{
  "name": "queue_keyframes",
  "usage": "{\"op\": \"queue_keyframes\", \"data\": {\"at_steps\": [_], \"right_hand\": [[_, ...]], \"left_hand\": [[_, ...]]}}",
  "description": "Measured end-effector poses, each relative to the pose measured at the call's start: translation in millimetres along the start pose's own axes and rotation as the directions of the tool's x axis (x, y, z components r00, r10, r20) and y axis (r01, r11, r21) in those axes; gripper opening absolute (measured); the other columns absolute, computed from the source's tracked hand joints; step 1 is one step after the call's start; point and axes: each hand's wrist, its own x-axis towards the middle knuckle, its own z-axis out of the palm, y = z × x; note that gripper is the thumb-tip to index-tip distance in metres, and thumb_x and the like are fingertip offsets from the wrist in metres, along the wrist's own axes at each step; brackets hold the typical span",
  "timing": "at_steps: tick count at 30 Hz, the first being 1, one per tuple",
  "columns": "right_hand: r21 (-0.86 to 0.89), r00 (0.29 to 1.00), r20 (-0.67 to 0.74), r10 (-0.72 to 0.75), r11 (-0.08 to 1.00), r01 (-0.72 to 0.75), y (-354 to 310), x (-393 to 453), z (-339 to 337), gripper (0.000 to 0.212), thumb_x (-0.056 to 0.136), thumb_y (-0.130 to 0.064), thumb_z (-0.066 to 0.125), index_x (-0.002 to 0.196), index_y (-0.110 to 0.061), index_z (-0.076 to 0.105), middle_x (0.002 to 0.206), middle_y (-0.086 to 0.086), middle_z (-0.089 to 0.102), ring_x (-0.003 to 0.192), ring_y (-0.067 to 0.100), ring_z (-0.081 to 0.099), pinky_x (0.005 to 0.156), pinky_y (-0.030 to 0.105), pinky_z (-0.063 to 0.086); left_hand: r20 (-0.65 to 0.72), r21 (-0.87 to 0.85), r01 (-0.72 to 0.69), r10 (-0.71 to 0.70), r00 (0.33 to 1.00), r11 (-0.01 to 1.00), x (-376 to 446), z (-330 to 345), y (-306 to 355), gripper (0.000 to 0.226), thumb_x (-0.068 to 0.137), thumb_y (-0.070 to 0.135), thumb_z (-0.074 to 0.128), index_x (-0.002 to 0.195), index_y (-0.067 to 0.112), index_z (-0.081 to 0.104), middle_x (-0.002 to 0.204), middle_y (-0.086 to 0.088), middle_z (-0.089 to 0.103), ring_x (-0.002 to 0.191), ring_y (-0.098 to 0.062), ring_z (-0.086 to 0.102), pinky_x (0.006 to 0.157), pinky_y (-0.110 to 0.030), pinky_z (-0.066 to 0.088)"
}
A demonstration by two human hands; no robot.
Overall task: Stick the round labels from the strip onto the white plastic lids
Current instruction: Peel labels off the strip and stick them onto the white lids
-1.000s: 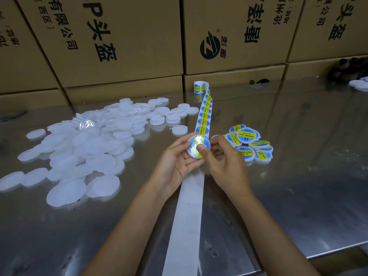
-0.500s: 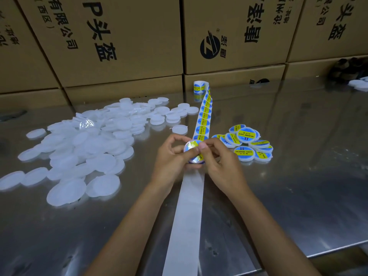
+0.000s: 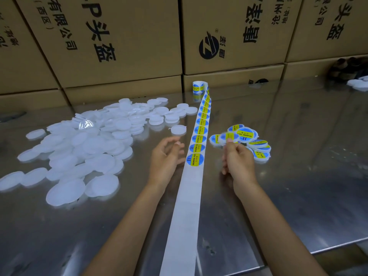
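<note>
Right hand [image 3: 238, 161] pinches labelled lid [image 3: 231, 137] over labelled pile [image 3: 256, 145]; left hand [image 3: 166, 156] open beside label strip [image 3: 196, 148]; blank lids [image 3: 79, 148] on tabletop [image 3: 298, 176] at left.

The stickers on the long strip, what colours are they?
Blue round labels with a yellow band and dark writing, on a white strip. The head view shows it.

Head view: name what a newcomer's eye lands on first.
A label strip runs up the middle of the steel table, blue-and-yellow stickers on its far half. A big heap of white lids spreads to its left. The right hand holds a labelled lid at the finished pile.
</note>
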Motion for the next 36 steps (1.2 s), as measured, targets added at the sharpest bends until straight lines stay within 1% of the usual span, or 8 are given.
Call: {"op": "queue_keyframes", "data": {"at_steps": [7,13,20,23,25,29,33,36], "right_hand": [[0.071,0.998,0.025,0.062,0.995,-0.064,1.2,-0.4,2.0,0.015,0.1,-0.021,0.051,0.1,-0.009,0.058,0.068,0.005,0.058,0.042,0.008,0.048,0.039,0.026,0.043],[-0.154,0.991,0.047,-0.126,0.979,0.132,5.6,-3.9,12.1,0.013,0.093,-0.017,0.053,0.083,-0.025,0.058,0.077,-0.003,0.063,0.078,0.02,0.063,0.077,0.048,0.056],[-0.263,0.975,0.034,-0.219,0.939,0.22,12.6,6.2,22.3,0.01,0.093,-0.015,0.054,0.087,-0.011,0.061,0.069,-0.01,0.059,0.065,0.0,0.054,0.06,0.015,0.041],[-0.269,0.972,0.036,-0.23,0.935,0.231,13.9,7.6,25.4,0.01,0.092,-0.014,0.054,0.083,-0.013,0.06,0.067,-0.011,0.059,0.064,-0.001,0.054,0.06,0.013,0.041],[-0.286,0.969,0.052,-0.243,0.926,0.248,13.6,7.3,25.9,0.01,0.091,-0.014,0.055,0.082,-0.016,0.059,0.067,-0.013,0.058,0.065,-0.001,0.055,0.063,0.017,0.043],[-0.302,0.942,0.151,-0.301,0.893,0.334,11.5,3.7,24.6,0.014,0.088,-0.005,0.053,0.086,-0.018,0.058,0.076,-0.01,0.058,0.072,0.002,0.054,0.071,0.024,0.046],[-0.472,0.845,0.392,-0.365,0.709,0.525,14.3,-2.4,23.2,0.026,0.088,-0.005,0.054,0.111,-0.011,0.063,0.102,0.0,0.062,0.105,0.018,0.05,0.088,0.027,0.041],[-0.556,0.804,0.49,-0.337,0.59,0.586,15.9,-3.6,22.5,0.038,0.088,-0.01,0.057,0.126,-0.013,0.06,0.116,0.007,0.062,0.116,0.022,0.048,0.097,0.032,0.039]], "left_hand": [[-0.053,0.434,-0.108,0.145,0.988,0.895,25.1,-9.5,-18.7,0.036,0.095,-0.002,0.046,0.123,0.012,0.065,0.12,0.0,0.068,0.115,-0.017,0.063,0.103,-0.041,0.051],[0.093,0.702,-0.226,0.227,0.969,0.676,65.3,1.6,-22.2,0.045,0.095,0.002,0.048,0.139,0.009,0.051,0.134,-0.015,0.058,0.126,-0.03,0.052,0.107,-0.039,0.041],[0.287,0.877,-0.316,0.133,0.949,0.362,120.6,13.5,-28.7,0.047,0.099,0.019,0.049,0.145,0.008,0.049,0.162,-0.011,0.031,0.152,-0.028,0.02,0.121,-0.044,0.023],[0.274,0.85,-0.307,0.138,0.952,0.428,132.4,13.8,-32.9,0.029,0.1,0.017,0.051,0.125,0.007,0.062,0.149,-0.017,0.048,0.147,-0.03,0.033,0.113,-0.042,0.034],[0.271,0.827,-0.318,0.167,0.948,0.465,133.6,14.3,-33.8,0.018,0.099,0.012,0.049,0.11,0.008,0.062,0.126,-0.019,0.062,0.122,-0.034,0.056,0.092,-0.039,0.046],[0.232,0.804,-0.328,0.248,0.941,0.496,129.6,14.0,-32.3,0.01,0.1,0.006,0.041,0.102,0.006,0.051,0.09,-0.015,0.063,0.083,-0.034,0.057,0.069,-0.036,0.039],[-0.032,0.636,-0.22,0.31,0.95,0.74,123.8,7.7,-30.5,0.012,0.103,0.011,0.04,0.104,0.008,0.051,0.095,-0.014,0.062,0.083,-0.026,0.054,0.068,-0.031,0.035],[-0.22,0.452,-0.082,0.2,0.955,0.888,126.3,-2.9,-29.1,0.024,0.105,0.017,0.039,0.116,0.007,0.059,0.118,-0.015,0.062,0.103,-0.033,0.061,0.081,-0.039,0.055]]}}
